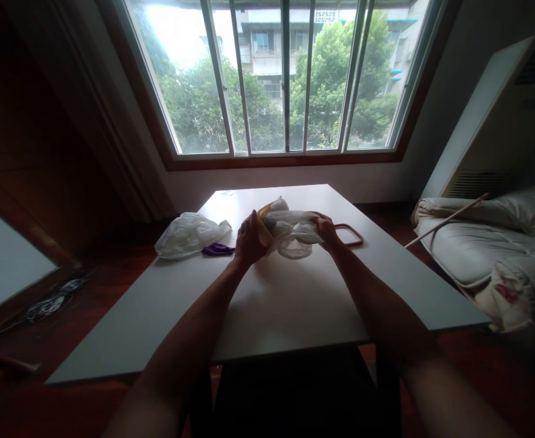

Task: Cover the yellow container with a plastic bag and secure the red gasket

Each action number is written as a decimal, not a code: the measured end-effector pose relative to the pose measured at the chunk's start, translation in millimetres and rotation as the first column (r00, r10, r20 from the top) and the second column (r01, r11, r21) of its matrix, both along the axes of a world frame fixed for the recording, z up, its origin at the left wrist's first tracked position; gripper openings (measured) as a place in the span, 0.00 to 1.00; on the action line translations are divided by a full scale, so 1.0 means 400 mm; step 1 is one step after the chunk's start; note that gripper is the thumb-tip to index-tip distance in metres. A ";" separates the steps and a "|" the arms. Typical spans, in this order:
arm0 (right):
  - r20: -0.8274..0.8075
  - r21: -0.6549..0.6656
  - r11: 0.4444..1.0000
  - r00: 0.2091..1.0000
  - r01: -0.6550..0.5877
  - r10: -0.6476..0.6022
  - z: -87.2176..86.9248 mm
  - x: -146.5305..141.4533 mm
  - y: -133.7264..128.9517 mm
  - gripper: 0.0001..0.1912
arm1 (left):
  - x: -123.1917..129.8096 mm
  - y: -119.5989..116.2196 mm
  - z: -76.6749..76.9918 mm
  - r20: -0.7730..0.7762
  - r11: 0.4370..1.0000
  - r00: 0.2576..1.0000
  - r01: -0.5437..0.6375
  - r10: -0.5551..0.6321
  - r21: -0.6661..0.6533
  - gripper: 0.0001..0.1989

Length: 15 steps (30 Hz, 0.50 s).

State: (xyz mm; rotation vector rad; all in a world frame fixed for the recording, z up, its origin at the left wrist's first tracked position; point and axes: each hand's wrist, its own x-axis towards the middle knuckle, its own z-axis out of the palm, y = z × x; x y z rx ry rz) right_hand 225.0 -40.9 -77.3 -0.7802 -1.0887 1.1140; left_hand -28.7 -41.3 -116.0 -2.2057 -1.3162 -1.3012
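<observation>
My left hand (250, 239) is wrapped round a yellowish, curved object (263, 226) over the middle of the white table. My right hand (325, 229) grips the right end of a thin, whitish plastic bag (294, 228). The bag stretches between both hands, and its left part lies against or inside the yellowish object. Exactly what the yellowish object is cannot be made out. A reddish-brown rounded frame (355, 236) lies on the table just right of my right hand.
On the white table (294, 304), a crumpled white plastic bag (187, 236) and a purple cloth (218, 249) lie to the left. A cream sofa (472, 243) with a thin stick (450, 219) stands at the right. Behind the table is a window.
</observation>
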 end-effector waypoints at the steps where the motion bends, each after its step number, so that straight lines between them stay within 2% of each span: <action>1: -0.023 0.012 0.999 0.999 0.035 -0.035 0.000 0.002 0.002 0.12 | 0.001 -0.001 0.002 0.005 1.000 1.000 -0.004 0.004 -0.004 0.57; 5: -0.106 0.054 0.985 0.982 0.163 -0.156 0.004 0.017 0.018 0.11 | 0.002 -0.002 0.005 0.019 0.999 1.000 -0.016 0.017 -0.042 0.63; 10: -0.144 0.139 0.940 0.945 0.313 -0.294 0.007 0.041 0.045 0.12 | 0.000 -0.001 0.000 0.011 0.998 0.999 -0.031 0.032 -0.060 0.67; 13: -0.131 0.159 0.920 0.931 0.359 -0.341 0.002 0.053 0.058 0.14 | -0.001 -0.001 -0.003 -0.008 0.997 0.999 -0.051 0.051 -0.051 0.68; 15: -0.074 0.231 0.876 0.906 0.423 -0.418 0.002 0.060 0.059 0.14 | -0.002 -0.002 -0.003 -0.014 0.997 0.998 -0.056 0.055 -0.050 0.69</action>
